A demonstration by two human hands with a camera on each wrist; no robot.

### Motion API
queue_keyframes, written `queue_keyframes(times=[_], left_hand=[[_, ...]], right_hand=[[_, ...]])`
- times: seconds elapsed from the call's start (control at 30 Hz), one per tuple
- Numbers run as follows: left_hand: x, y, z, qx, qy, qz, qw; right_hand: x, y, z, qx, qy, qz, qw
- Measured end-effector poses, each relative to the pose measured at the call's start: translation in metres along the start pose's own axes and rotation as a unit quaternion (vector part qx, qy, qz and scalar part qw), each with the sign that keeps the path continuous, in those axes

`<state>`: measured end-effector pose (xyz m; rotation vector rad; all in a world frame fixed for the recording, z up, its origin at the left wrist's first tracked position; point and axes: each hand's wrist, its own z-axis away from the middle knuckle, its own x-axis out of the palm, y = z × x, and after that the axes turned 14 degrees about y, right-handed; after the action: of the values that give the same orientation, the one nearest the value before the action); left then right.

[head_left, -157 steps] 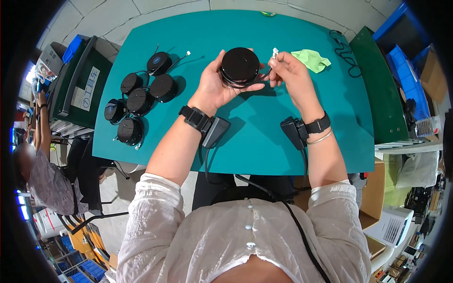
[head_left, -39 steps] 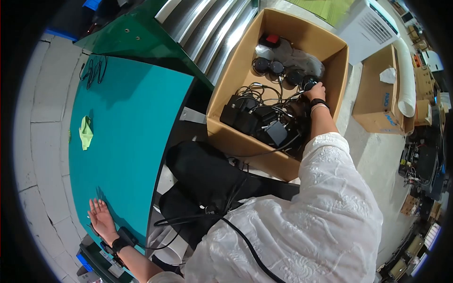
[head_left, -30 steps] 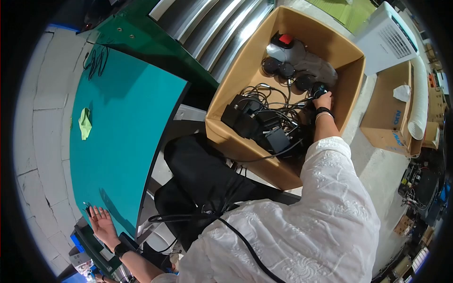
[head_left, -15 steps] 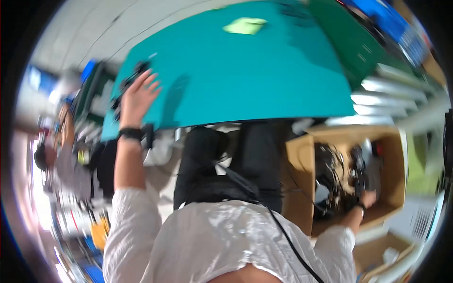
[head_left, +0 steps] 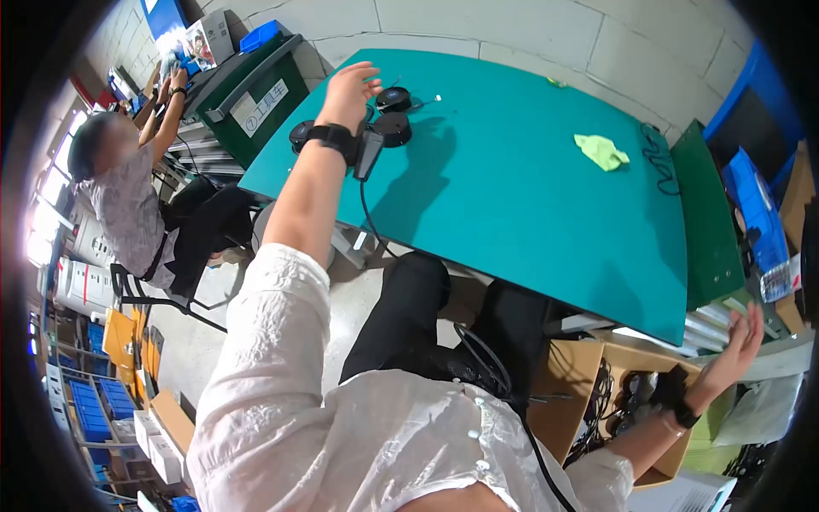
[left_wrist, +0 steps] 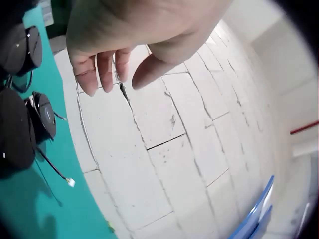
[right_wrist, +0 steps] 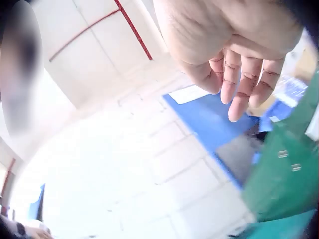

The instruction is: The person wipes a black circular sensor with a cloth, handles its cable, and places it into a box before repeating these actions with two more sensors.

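Note:
My left hand (head_left: 348, 96) hovers above the left end of the green tabletop (head_left: 512, 196), fingers loosely bent and holding nothing. Under and beside it stand several black round pucks (head_left: 392, 130), some partly hidden by the wrist. In the left wrist view the fingers hang free of a puck (left_wrist: 42, 117), whose short cable (left_wrist: 52, 167) ends in a white plug. My right hand (head_left: 735, 354) is raised over the right side of a cardboard box (head_left: 570, 388), palm up. The right wrist view also shows its fingers (right_wrist: 241, 97) relaxed, with nothing between them.
Black cables (head_left: 601, 401) and round black parts fill the box beside my right leg. A light green cloth (head_left: 601, 152) and a coiled black cable (head_left: 659, 158) lie at the table's far right. Green cabinets flank the table; another person (head_left: 128, 188) sits at left.
Over five seconds ago my hands held a puck and its plug; both are empty now. My right hand reached into the box, then came up out of it. My view swung back to the table.

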<state>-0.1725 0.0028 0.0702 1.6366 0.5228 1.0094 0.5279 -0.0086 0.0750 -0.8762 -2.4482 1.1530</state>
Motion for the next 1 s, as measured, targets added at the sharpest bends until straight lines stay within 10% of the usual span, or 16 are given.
queue_keyframes(times=[0.1,0.17,0.23,0.4,0.53,0.73,1.0], left_hand=[[-0.001,-0.027,-0.049,0.183,-0.06,-0.267,0.944],[0.029,-0.007,-0.001,0.059,0.045,-0.283,0.956],[0.019,-0.033,-0.035,0.029,-0.108,-0.38,0.918],[0.019,-0.038,0.026,0.234,-0.117,-0.687,0.678],[0.019,-0.049,0.056,0.233,-0.124,-0.724,0.637],[0.054,-0.044,0.082,0.275,-0.2,-0.613,0.713],[0.171,-0.04,0.141,0.389,-0.259,-0.359,0.808]], right_hand=[[0.089,-0.082,-0.017,-0.002,0.0,-0.128,0.992],[0.143,-0.1,-0.027,-0.033,-0.021,-0.173,0.984],[0.194,-0.086,-0.04,0.002,-0.059,-0.236,0.97],[0.306,-0.007,-0.008,0.207,-0.101,-0.332,0.915],[0.338,0.029,0.049,0.321,-0.119,-0.289,0.894],[0.341,0.015,0.076,0.327,-0.253,-0.194,0.89],[0.339,-0.034,0.101,0.428,-0.447,-0.358,0.699]])
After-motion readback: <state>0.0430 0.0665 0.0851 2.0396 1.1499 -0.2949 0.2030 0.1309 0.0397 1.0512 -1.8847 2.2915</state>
